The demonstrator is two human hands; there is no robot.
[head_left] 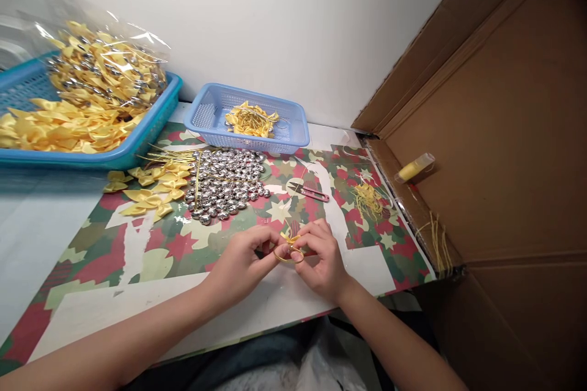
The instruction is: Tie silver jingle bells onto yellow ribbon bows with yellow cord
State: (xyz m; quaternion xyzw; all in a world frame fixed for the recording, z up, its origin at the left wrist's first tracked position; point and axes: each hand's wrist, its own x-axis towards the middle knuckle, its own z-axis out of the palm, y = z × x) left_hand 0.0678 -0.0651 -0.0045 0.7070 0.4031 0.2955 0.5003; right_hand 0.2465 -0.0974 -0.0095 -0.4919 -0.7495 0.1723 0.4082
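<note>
My left hand [257,253] and my right hand [320,255] meet near the table's front edge. Between their fingertips is a small yellow bow [290,237], with a loop of gold cord [283,259] hanging below it. Both hands are closed in a pinch around this piece; fingers partly hide it, and I cannot tell if a bell is attached. Just beyond them lies a pair of thread snips [310,192]. A heap of silver jingle bells [227,183] is farther left, beside loose yellow bows [158,189] and gold cords [172,156].
A blue basket [208,95] of finished-looking bows stands at the back. The larger blue basket [177,88] at left holds bows and a filled plastic bag [110,67]. Thread scraps [368,200] lie right, near a cardboard wall [495,104] with a yellow thread spool [415,167].
</note>
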